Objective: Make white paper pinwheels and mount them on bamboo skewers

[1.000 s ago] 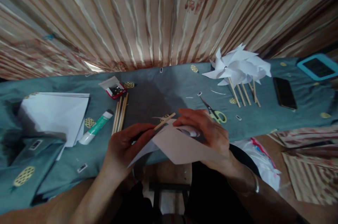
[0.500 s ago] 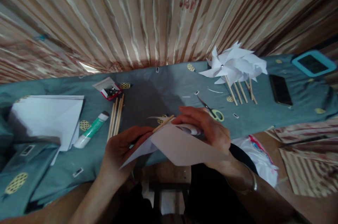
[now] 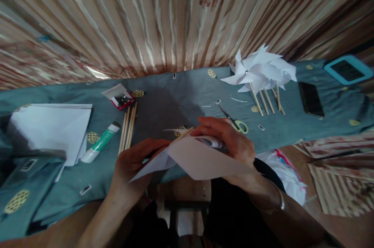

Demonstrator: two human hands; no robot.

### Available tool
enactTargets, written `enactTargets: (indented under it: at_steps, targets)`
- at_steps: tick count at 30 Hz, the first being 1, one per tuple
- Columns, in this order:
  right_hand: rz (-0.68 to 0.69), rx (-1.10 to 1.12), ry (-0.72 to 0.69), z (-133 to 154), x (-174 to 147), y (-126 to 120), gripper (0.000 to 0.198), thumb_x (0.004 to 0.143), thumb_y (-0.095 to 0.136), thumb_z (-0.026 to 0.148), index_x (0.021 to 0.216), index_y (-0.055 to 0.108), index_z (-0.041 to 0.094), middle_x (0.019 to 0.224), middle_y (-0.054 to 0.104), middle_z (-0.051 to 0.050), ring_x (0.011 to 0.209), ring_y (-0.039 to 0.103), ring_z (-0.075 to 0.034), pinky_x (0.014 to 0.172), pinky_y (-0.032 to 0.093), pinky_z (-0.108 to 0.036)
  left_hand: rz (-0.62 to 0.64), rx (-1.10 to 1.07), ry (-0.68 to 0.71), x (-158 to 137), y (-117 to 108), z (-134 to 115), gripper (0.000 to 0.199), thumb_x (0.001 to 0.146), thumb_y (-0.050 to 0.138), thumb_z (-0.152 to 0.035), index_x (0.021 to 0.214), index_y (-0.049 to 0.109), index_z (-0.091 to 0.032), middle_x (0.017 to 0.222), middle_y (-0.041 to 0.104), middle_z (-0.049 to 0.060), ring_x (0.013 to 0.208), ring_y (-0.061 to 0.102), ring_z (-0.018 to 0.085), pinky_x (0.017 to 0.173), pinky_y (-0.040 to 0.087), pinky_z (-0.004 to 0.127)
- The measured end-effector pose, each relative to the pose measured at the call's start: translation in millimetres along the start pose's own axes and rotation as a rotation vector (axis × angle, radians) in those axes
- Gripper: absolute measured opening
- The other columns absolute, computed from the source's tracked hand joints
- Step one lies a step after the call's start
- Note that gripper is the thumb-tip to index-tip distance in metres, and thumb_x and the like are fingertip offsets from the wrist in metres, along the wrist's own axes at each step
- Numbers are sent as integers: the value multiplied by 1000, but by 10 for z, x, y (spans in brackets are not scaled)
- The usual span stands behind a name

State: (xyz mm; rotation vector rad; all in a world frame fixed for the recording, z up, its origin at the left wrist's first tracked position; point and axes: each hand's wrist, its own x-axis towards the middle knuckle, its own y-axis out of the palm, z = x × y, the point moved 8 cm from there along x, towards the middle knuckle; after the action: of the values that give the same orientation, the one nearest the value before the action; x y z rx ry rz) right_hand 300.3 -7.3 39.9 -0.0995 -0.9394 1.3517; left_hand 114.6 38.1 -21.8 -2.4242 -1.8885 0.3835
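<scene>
Paper [image 3: 201,158] might crease if my right hand [image 3: 233,138], gripping its curl, overtightens; beside it my left hand [image 3: 133,158] grips a stick [image 3: 183,134].

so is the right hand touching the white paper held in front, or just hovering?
Touching. The head view shows the right hand gripping the white paper, fingers bent over its curled part.
</scene>
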Motion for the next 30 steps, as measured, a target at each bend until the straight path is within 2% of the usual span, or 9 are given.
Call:
enactTargets:
  at_steps: [9, 16, 21, 26, 30]
  targets:
    - [-3, -1, -9, 14, 4, -11, 41, 98, 60, 31, 138, 50, 29, 97, 79, -2, 95, 74, -22, 85, 61, -40, -7, 26, 10, 5, -14, -71, 13, 73, 74, -34, 72, 81, -22, 73, 78, 5, 67, 72, 21, 58, 54, 27]
    - [21, 5, 16, -8, 3, -1, 44, 96, 62, 32, 139, 50, 30, 99, 79, 0, 97, 74, -21, 88, 60, -39, -15, -31, 78, 12, -3, 10, 9, 72, 75, -30, 75, 82, -27, 71, 79, 1, 63, 73, 16, 55, 52, 19]
    - [23, 109, 102, -125, -50, 45, 40, 98, 58, 42, 135, 51, 29, 101, 79, -1, 97, 75, -22, 87, 59, -40, 0, 78, 284, -23, -14, -124, 14, 78, 71, -20, 82, 82, -25, 73, 78, -1, 63, 73, 13, 55, 54, 16]
    - [26, 184, 126, -196, -106, 83, 42, 96, 60, 45, 133, 52, 28, 104, 79, -3, 99, 75, -22, 86, 59, -40, -18, 208, 492, -72, -18, -361, 15, 83, 65, -20, 80, 80, -22, 72, 77, -1, 59, 72, 11, 52, 53, 13]
    - [24, 154, 112, -160, -94, 53, 39, 99, 56, 45, 133, 51, 27, 103, 79, -3, 97, 75, -21, 86, 59, -41, -22, 312, 544, -101, -16, -397, 19, 88, 61, -19, 84, 80, -21, 75, 78, 1, 60, 72, 11, 51, 52, 14]
